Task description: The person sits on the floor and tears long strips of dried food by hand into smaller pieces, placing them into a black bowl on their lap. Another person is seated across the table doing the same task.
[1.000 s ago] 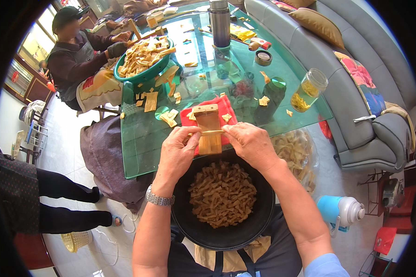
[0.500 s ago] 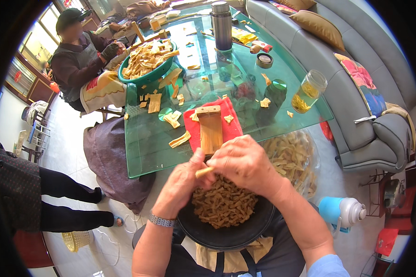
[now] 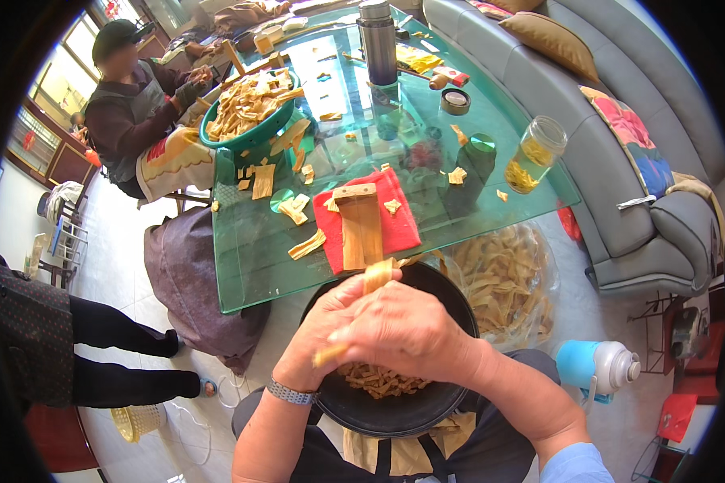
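My left hand (image 3: 318, 326) and my right hand (image 3: 403, 326) are closed together on a pale tan strip (image 3: 377, 276) over a black pan (image 3: 415, 410), which sits at my lap with many short tan pieces (image 3: 383, 382) in it. Part of the strip shows above my fingers, another end below. Just beyond my hands, a wooden board with a crosspiece (image 3: 361, 229) lies on a folded red cloth (image 3: 400, 233) at the near edge of the glass table (image 3: 250, 274), with a few loose scraps around it.
Across the table's left side, a seated person (image 3: 129, 121) works by a teal basin (image 3: 242, 137); another person's legs (image 3: 129, 322) are at left. A steel flask (image 3: 377, 52), glass jar (image 3: 540, 145), plastic bag of strips (image 3: 499, 290), grey sofa (image 3: 636, 241) and blue kettle (image 3: 584, 370) surround me.
Both hands have moved down from the board's crosspiece to over the pan and come together around the strip. A loose strip now lies on the glass left of the red cloth.
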Tool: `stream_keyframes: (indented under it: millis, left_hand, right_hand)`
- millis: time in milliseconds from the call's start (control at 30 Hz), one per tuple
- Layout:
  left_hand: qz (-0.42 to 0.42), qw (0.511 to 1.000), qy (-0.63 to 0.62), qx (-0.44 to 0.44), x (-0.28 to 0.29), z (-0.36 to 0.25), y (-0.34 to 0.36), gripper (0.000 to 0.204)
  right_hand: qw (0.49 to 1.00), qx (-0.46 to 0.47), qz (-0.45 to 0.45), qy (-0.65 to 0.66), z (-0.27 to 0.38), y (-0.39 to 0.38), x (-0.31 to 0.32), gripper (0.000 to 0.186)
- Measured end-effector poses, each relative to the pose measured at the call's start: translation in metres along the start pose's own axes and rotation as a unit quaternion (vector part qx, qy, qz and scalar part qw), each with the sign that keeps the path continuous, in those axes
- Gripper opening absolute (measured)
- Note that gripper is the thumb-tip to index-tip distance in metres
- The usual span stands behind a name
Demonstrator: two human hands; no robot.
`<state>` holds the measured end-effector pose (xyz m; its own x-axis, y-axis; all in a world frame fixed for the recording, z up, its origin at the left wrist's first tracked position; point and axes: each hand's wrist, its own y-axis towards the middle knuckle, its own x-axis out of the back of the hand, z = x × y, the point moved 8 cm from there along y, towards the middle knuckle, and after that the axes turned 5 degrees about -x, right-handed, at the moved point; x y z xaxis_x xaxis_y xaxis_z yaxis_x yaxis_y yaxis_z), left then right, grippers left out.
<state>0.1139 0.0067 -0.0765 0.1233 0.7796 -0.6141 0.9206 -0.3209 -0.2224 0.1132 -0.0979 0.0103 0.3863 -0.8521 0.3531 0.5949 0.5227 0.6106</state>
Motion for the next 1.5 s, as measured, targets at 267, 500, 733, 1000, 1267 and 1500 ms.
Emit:
stream_keyframes:
  millis: [267,500,733,1000,1267,1500]
  left_hand:
    - [0.027,0.932,0.358,0.043,0.005,0.011,-0.005,0.022]
    - [-0.025,0.833,0.547,-0.075,0.007,-0.013,-0.011,0.019]
    - [-0.037,0.773,0.589,-0.235,-0.007,-0.029,-0.017,0.023]
    - [-0.054,0.83,0.528,-0.169,0.008,-0.024,-0.01,0.018]
    - [-0.061,0.928,0.354,-0.096,0.013,-0.017,-0.009,0.018]
    - [-0.072,0.985,0.135,-0.081,0.029,-0.002,-0.002,0.029]
  right_hand:
    - [0.985,-0.152,-0.08,-0.01,-0.041,-0.004,0.016,0.015]
    - [0.934,-0.351,0.047,-0.039,-0.083,-0.02,0.001,0.025]
    - [0.901,-0.398,0.162,0.059,-0.111,-0.037,-0.021,0.035]
    - [0.848,-0.475,0.173,0.162,-0.111,-0.05,-0.022,0.041]
    - [0.908,-0.409,0.064,0.065,-0.091,-0.032,0.005,0.024]
    - [0.905,-0.413,0.064,0.073,-0.097,-0.033,0.004,0.023]
